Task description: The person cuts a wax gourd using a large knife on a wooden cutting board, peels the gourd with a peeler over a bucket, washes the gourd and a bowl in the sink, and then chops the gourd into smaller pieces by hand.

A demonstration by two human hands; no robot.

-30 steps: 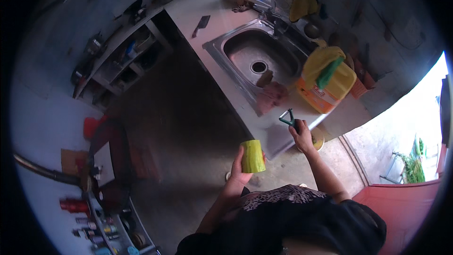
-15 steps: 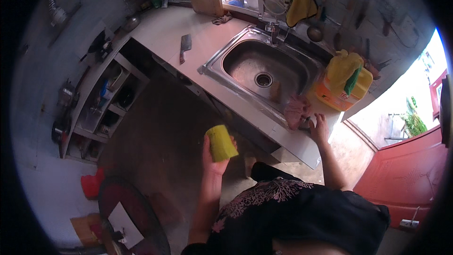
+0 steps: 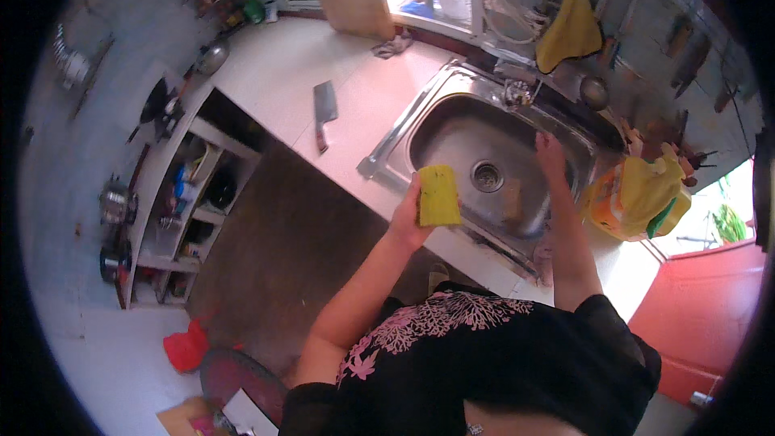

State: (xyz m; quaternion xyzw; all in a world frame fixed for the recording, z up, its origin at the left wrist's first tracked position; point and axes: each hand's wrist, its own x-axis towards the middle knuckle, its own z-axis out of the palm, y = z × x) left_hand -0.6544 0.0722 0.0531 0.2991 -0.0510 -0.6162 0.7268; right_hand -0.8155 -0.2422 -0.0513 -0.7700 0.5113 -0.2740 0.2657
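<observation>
In the head view my left hand [image 3: 408, 210] grips a short, thick cylindrical piece of peeled yellow-green vegetable [image 3: 438, 195] over the front-left of the steel sink [image 3: 432, 141]. My right hand [image 3: 550, 151] is over the basin's right side, below the faucet [image 3: 517, 94], with nothing visible in it and its fingers loosely extended. A brown sponge-like block [image 3: 511, 198] lies near the drain. A pink cloth [image 3: 542, 262] at the sink's right front corner is partly covered by my forearm. The peeler is not visible.
A cleaver [image 3: 324, 109] lies on the counter [image 3: 274, 73] left of the sink. A yellow jug [image 3: 613, 202] with cloths stands to its right. Open shelves [image 3: 202, 158] line the left wall, utensils hang at the back, and a red door [image 3: 678, 307] is at lower right.
My right hand held a peeler a second ago; it went to the counter by the pink cloth, then forward over the basin without it. My left hand moved up toward the sink with the piece.
</observation>
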